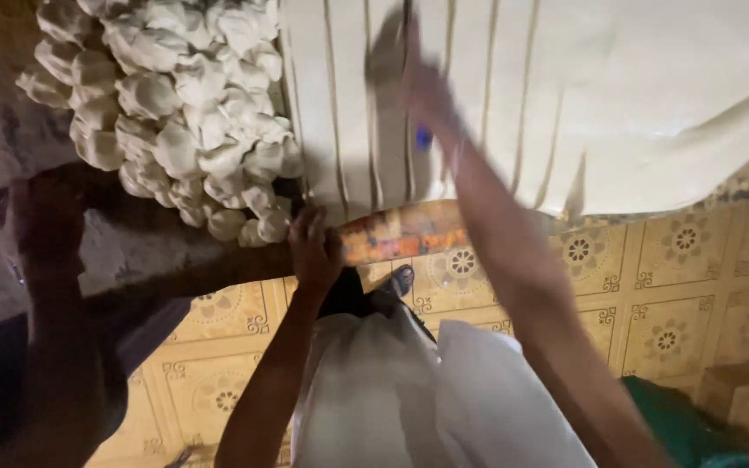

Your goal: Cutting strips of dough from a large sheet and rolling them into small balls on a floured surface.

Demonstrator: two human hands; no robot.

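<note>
Dough sheet (617, 95): wide, pale, cut into strips running away from the person.
Dough pile (175, 104): left of the sheet.
Right hand (426, 87): on the strips, blurred; grip unclear.
Left hand (314, 247): at the sheet's near edge, fingers curled, nothing held.

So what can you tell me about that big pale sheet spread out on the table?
The sheet of dough looks soft, smooth and cream-white, rolled flat across the far right of the table. Its left part is already cut into long narrow strips running away from the person, with dark gaps between them; the rest is uncut. Its near edge hangs slightly over the table edge. The right hand, blurred, rests on the strips. A heap of twisted dough pieces lies just to its left.
</note>
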